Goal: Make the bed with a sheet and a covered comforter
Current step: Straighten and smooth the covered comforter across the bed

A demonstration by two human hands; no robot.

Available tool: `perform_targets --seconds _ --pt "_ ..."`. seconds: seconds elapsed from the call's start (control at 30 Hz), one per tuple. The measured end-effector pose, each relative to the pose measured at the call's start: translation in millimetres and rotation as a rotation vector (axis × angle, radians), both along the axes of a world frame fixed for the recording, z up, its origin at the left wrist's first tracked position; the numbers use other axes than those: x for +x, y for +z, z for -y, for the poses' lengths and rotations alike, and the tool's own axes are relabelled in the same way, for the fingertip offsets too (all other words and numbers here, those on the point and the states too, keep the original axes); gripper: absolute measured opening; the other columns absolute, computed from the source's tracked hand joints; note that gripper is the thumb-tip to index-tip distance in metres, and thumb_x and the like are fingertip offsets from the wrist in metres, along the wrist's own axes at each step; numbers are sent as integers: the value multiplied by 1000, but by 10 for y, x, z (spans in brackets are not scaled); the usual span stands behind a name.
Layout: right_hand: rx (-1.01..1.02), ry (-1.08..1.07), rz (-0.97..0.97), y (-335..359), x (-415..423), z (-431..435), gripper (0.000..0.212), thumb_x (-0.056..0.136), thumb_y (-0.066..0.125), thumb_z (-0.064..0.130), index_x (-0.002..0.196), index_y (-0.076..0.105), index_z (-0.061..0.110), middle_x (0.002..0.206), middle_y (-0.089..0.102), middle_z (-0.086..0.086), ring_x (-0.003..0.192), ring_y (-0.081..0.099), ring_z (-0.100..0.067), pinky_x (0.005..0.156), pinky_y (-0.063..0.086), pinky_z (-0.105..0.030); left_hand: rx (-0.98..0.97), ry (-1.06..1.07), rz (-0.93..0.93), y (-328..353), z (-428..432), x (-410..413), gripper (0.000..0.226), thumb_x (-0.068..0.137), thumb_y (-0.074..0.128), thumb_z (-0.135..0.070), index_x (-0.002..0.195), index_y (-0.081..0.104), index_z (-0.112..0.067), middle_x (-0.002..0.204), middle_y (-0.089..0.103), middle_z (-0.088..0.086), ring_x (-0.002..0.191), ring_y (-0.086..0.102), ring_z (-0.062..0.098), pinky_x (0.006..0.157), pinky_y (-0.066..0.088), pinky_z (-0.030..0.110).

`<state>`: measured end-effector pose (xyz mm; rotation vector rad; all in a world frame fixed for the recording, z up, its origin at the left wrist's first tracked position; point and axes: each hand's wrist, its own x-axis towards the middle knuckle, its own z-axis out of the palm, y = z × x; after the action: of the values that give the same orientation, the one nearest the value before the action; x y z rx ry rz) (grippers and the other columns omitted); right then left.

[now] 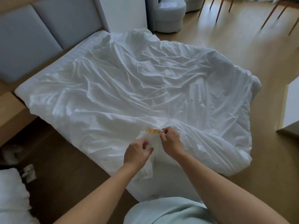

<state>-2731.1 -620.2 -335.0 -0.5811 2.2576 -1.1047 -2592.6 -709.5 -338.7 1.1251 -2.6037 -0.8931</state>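
A crumpled white comforter cover (137, 81) lies spread over the whole bed, its far right side hanging off the mattress. At the near edge an orange-and-white tag (152, 131) sticks out of the bunched fabric. My left hand (137, 153) pinches the cover's edge just below the tag. My right hand (171, 141) pinches the fabric at the tag's right end. The two hands are a few centimetres apart. A strip of the white mattress (48, 68) shows along the headboard side.
A grey padded headboard (32, 34) stands at the left. A grey round armchair (169, 15) and wooden chair legs (275, 15) stand beyond the bed. A white cabinet (291, 110) is at the right. A fluffy white comforter (11, 196) lies on the floor at the lower left.
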Motion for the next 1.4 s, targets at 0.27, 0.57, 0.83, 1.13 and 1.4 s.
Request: perform_targets --seconds 0.27,0.57,0.83,1.13,1.4 --pt "-31 215 -87 -81 -108 -170 8 98 53 21 100 58 14 96 60 1 87 54 -15 73 36 -25 -249 105 -115 -7 -149 -242 71 72 83 -29 134 51 -16 141 44 9 126 43 29 100 42 39" --pt "-5 196 -569 -247 -6 -240 9 93 59 17 87 60 10 105 53 -7 93 45 -25 77 42 -37 183 -542 446 444 493 -776 20 91 68 -38 100 62 -20 103 65 0 94 61 20 81 48 32" --pt "-37 69 -250 -179 12 -187 11 82 67 30 85 67 19 83 64 6 78 59 -14 74 48 -30 484 -592 372 163 721 -847 33 98 60 -35 74 51 -14 72 49 1 65 49 16 61 44 31" --pt "-117 114 270 -16 -90 -268 17 82 76 18 77 62 11 66 53 7 61 47 -5 59 37 -20 757 -801 455 203 823 -919 30 97 63 -40 78 62 -16 68 49 -3 63 48 13 59 43 26" --pt "-88 196 701 102 -132 -287 26 71 77 41 89 74 23 77 44 1 66 34 -12 59 26 -26 958 -693 682 320 820 -1095 48 91 50 -53 99 75 -13 88 65 9 74 55 24 72 42 33"
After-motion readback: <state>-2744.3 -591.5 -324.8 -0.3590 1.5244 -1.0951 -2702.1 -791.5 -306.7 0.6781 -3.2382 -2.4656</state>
